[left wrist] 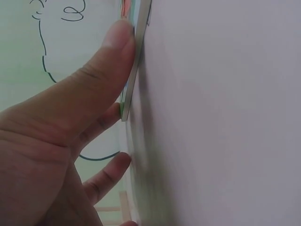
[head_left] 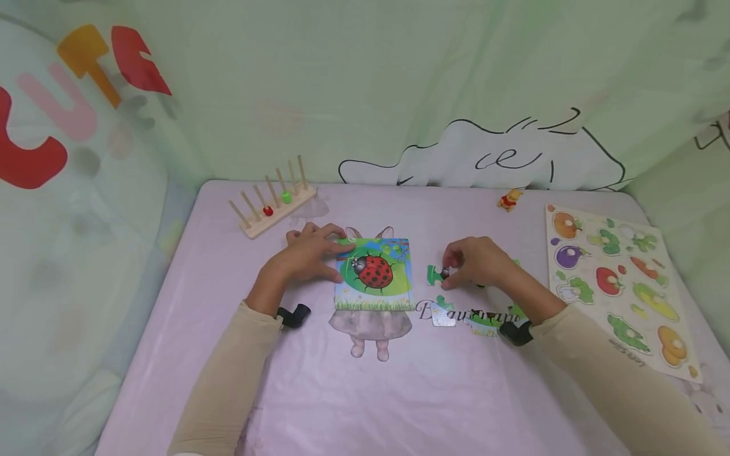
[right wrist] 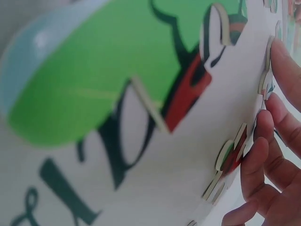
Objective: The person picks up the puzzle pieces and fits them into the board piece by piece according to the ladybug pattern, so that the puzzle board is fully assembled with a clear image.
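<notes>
A square ladybug picture puzzle [head_left: 373, 297] lies on the table in front of me. My left hand [head_left: 310, 254] rests at its left side, thumb and a fingertip touching the edge; in the left wrist view the thumb [left wrist: 101, 66] lies against the board's edge. To the right, my right hand [head_left: 481, 261] pinches a green jigsaw piece [head_left: 434, 276] between thumb and fingers, low over the table. Loose pieces lie around that hand: a pale one [head_left: 443, 315] and a green and red one [head_left: 483, 322]. Large loose pieces [right wrist: 94, 80] fill the right wrist view.
A wooden peg rack [head_left: 276, 212] with a red and a green bead stands back left. A small bear figure [head_left: 509, 200] is at the back right. The vegetable puzzle board [head_left: 618, 285] lies at the right. Curtains [head_left: 365, 88] enclose the table.
</notes>
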